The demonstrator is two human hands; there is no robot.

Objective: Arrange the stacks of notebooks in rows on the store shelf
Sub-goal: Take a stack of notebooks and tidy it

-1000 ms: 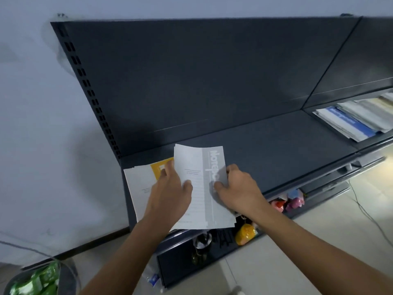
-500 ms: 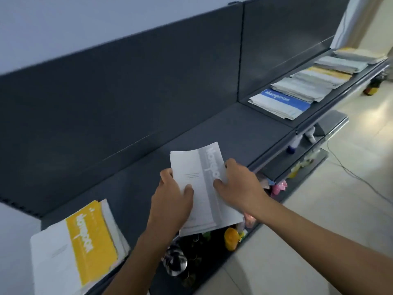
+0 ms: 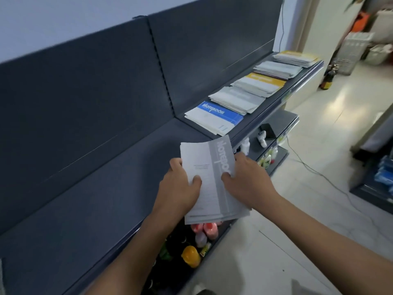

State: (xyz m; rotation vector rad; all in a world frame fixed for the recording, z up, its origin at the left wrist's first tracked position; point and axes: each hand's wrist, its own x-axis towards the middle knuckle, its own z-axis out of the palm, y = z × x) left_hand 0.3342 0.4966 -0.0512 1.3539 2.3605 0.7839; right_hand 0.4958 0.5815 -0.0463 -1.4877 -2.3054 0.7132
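Note:
I hold a thin stack of grey-and-white notebooks (image 3: 209, 167) in the air over the front edge of the dark shelf (image 3: 89, 205). My left hand (image 3: 180, 188) grips its left side with the thumb on top. My right hand (image 3: 246, 179) grips its right side, thumb on the grey band. Further right on the shelf lies a row of notebook stacks: a blue-banded stack (image 3: 214, 118), a grey stack (image 3: 236, 99), a yellow-banded stack (image 3: 259, 84), another grey stack (image 3: 278, 69) and a yellow-edged stack (image 3: 297, 58) at the far end.
The shelf's dark back panel (image 3: 106, 86) rises behind. Lower shelves hold bottles and small goods, among them a yellow cap (image 3: 190, 253) and pink bottles (image 3: 204, 227). A cable (image 3: 314, 171) runs over the pale tiled floor on the right. A white basket (image 3: 353, 52) stands far right.
The view has swung right along the shelf, carrying the grey stack in both hands away from the yellow-banded stack on the left, which is out of view now. The row of stacks has come closer.

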